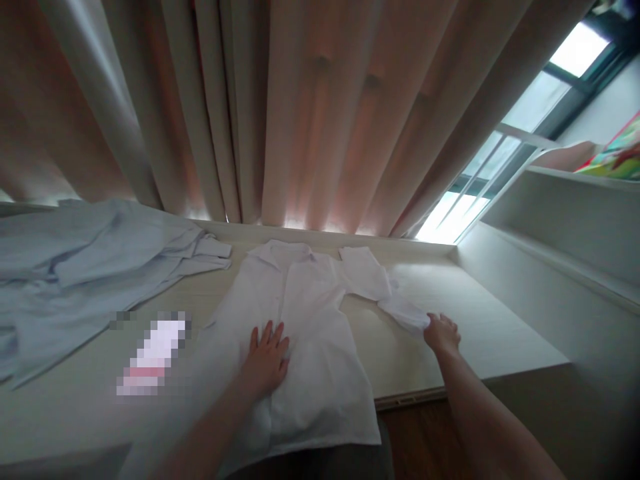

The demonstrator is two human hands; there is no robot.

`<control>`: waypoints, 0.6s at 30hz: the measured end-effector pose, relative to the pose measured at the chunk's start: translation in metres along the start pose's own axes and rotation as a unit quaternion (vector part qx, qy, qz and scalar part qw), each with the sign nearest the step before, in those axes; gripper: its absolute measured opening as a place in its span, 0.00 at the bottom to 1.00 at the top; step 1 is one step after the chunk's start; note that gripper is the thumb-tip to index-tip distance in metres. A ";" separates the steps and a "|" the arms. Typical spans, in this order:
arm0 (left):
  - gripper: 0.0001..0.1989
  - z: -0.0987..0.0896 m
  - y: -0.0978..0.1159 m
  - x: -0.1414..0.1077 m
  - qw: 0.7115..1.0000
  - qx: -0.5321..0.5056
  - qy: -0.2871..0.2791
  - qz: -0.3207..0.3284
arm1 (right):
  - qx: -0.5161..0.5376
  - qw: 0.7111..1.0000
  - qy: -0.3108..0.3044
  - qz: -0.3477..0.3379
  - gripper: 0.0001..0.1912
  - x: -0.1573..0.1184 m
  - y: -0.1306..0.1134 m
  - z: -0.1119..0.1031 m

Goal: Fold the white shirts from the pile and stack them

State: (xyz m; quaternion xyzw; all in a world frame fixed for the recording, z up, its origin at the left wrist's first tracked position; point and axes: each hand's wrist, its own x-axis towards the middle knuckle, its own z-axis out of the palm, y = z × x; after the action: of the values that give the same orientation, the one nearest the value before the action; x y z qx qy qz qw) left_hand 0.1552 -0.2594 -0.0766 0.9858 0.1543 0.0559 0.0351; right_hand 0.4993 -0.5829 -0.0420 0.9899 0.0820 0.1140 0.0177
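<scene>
A white collared shirt (320, 347) lies spread on the pale tabletop, its collar toward the curtain and its hem at the near edge. My left hand (267, 363) rests flat on the front of the shirt, fingers spread. Out to the right, my right hand (443, 333) grips the end of the shirt's sleeve (407, 317) between thumb and fingers. That sleeve bends near its middle, with a folded part sticking up toward the curtain. The shirt's other sleeve cannot be made out.
More white shirts (110, 247) lie in a loose layered heap at the left. A pixelated rectangular item (160, 350) is between the heap and the spread shirt. Long curtains (325, 133) hang behind the tabletop (500, 320). A white shelf unit (555, 267) borders the right side.
</scene>
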 end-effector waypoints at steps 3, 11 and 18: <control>0.20 -0.003 0.011 0.002 1.000 0.013 0.005 0.021 | 0.007 0.999 0.000 -0.050 0.23 -0.011 -0.008 0.003; 0.25 0.008 0.025 0.009 0.997 -0.029 -0.063 0.031 | 0.186 0.936 -0.130 -0.268 0.21 -0.092 -0.135 0.006; 0.25 0.003 0.014 0.003 0.995 -0.031 -0.079 0.044 | 0.239 0.923 -0.205 -0.223 0.20 -0.106 -0.148 0.003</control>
State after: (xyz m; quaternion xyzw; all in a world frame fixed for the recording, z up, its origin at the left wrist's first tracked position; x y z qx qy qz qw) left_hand 0.1625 -0.2719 -0.0784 0.9914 0.1058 -0.0161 0.0755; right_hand 0.3743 -0.4547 -0.0762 0.9227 0.3200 -0.1209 -0.1776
